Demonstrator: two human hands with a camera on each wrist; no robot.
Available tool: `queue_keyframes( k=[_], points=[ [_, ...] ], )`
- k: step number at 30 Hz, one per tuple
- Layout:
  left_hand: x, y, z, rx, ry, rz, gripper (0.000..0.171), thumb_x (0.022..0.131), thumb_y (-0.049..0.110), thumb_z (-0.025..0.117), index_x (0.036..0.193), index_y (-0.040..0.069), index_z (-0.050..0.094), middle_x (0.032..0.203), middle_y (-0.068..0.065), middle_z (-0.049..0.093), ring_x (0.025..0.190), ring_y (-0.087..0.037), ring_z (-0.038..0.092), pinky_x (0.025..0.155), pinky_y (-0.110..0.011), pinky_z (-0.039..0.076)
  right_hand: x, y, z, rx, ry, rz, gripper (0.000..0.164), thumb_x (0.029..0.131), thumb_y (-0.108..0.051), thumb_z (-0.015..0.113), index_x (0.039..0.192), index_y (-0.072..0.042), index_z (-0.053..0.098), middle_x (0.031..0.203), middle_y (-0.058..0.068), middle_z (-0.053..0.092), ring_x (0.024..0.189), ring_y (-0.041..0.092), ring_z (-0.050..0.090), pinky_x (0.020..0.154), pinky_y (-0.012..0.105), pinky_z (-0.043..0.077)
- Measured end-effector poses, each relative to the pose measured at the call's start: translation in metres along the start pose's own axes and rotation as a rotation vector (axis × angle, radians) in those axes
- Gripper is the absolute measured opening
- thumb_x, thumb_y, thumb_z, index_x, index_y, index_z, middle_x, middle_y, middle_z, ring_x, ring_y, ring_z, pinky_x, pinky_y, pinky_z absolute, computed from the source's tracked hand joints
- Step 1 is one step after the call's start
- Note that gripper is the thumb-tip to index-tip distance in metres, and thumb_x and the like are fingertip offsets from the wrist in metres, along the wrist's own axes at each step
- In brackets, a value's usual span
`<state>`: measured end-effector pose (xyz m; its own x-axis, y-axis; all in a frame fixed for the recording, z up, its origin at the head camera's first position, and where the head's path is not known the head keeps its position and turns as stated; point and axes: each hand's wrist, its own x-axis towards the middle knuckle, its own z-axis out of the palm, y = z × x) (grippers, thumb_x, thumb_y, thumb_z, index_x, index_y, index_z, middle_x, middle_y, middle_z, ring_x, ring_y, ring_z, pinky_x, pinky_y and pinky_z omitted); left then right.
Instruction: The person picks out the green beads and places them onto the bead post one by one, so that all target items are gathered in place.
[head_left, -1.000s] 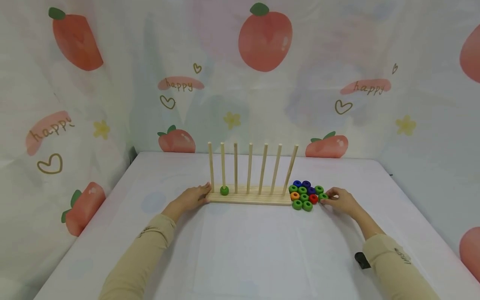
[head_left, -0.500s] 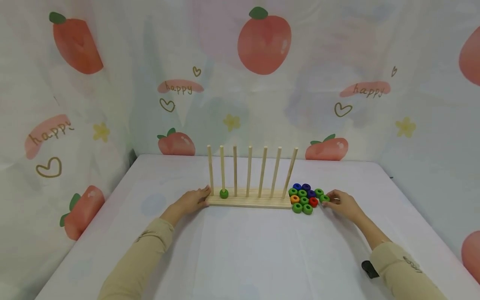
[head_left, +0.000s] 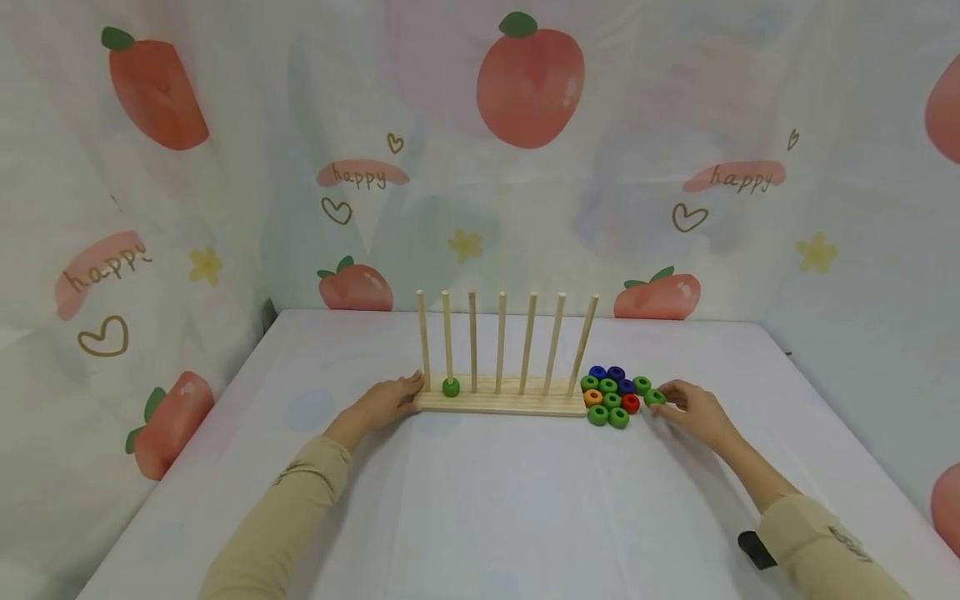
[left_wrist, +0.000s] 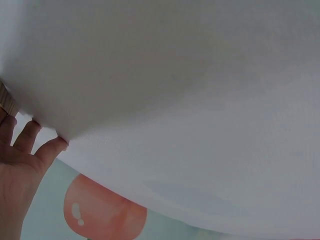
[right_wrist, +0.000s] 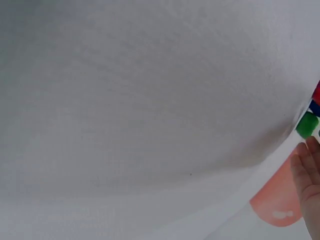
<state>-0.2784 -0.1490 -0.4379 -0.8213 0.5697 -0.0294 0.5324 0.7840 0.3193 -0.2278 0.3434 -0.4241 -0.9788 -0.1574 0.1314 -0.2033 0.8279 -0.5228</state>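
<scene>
A wooden peg rack [head_left: 501, 405], a flat base with several upright pegs, stands mid-table. One green bead [head_left: 451, 387] sits low on its second peg from the left. At the rack's left end, my left hand [head_left: 386, 401] holds the base, fingers toward the back corner and thumb at the front; the left wrist view catches only a bit of the wood [left_wrist: 7, 100]. My right hand [head_left: 696, 411] pinches a green bead [head_left: 655, 397] between thumb and fingers at the right edge of a bead cluster. In the right wrist view a green bead [right_wrist: 307, 125] shows right at the fingertips.
Beside the rack's right end lie loose beads: several green, an orange bead [head_left: 592, 398], a red bead [head_left: 631, 404], and blue and purple ones [head_left: 616, 373]. A black object [head_left: 756, 550] lies by the right sleeve. Fruit-printed cloth [head_left: 525, 208] walls the table's back and sides.
My right hand has shifted slightly right with the green bead, and the right forearm has swung outward. The left hand keeps its place on the rack.
</scene>
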Motion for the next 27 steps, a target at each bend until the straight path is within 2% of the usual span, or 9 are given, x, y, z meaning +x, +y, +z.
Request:
queue_keyframes(
  k=[7, 16, 27],
  points=[
    [0.001, -0.002, 0.005, 0.000, 0.004, -0.012, 0.061, 0.093, 0.025, 0.056, 0.142, -0.004, 0.035, 0.147, -0.021, 0.035, 0.128, -0.047, 0.042, 0.104, -0.054, 0.038, -0.008, -0.014, 0.001, 0.010, 0.042, -0.040, 0.034, 0.087, -0.014, 0.068, 0.108, 0.011, 0.060, 0.105, 0.029, 0.064, 0.100, 0.044, 0.062, 0.086, 0.051, 0.051],
    [0.001, 0.000, 0.002, -0.024, -0.009, -0.044, 0.061, 0.094, 0.024, 0.055, 0.144, -0.003, 0.031, 0.148, -0.020, 0.034, 0.129, -0.046, 0.040, 0.105, -0.054, 0.036, -0.010, -0.048, 0.008, 0.071, 0.109, -0.122, 0.032, 0.083, -0.006, 0.070, 0.109, 0.011, 0.061, 0.101, 0.027, 0.068, 0.097, 0.043, 0.064, 0.083, 0.049, 0.052],
    [-0.001, 0.000, 0.000, -0.022, 0.012, -0.021, 0.059, 0.094, 0.023, 0.055, 0.142, -0.004, 0.035, 0.147, -0.021, 0.035, 0.127, -0.047, 0.042, 0.103, -0.055, 0.038, -0.006, -0.076, 0.025, 0.134, 0.174, -0.219, 0.034, 0.078, 0.001, 0.073, 0.110, 0.008, 0.062, 0.098, 0.022, 0.069, 0.089, 0.035, 0.067, 0.080, 0.047, 0.054]
  ],
)
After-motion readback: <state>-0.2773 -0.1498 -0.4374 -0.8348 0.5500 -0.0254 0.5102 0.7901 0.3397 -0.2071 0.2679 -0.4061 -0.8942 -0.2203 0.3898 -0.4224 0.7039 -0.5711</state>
